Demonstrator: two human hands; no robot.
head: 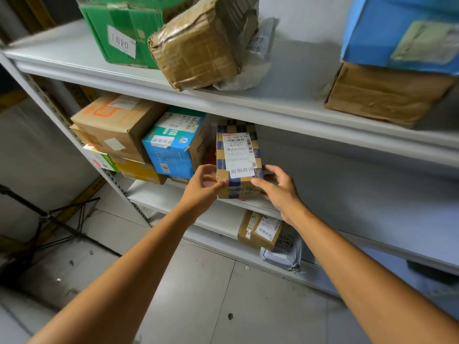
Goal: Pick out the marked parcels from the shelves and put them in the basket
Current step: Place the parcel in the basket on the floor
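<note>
Shelving: a pale grey metal shelving unit point(273, 103), flat boards on three levels, runs across the middle and right.
Upright: a perforated post point(124, 192) slants down its left end.
Wall: plain and pale point(305, 18) behind the top board.
Floor: large grey tiles point(198, 289), scuffed with dark spots.
Stand: black tripod legs point(47, 216) splay on the floor left of the shelving.
Light: soft and even, with shadow under the boards.

Head camera looking forward and down, wide-angle, facing shelves point(323, 125) close up; shelf fronts sitting just beyond fingers point(206, 170); floor point(198, 281) showing below fingers.
</note>
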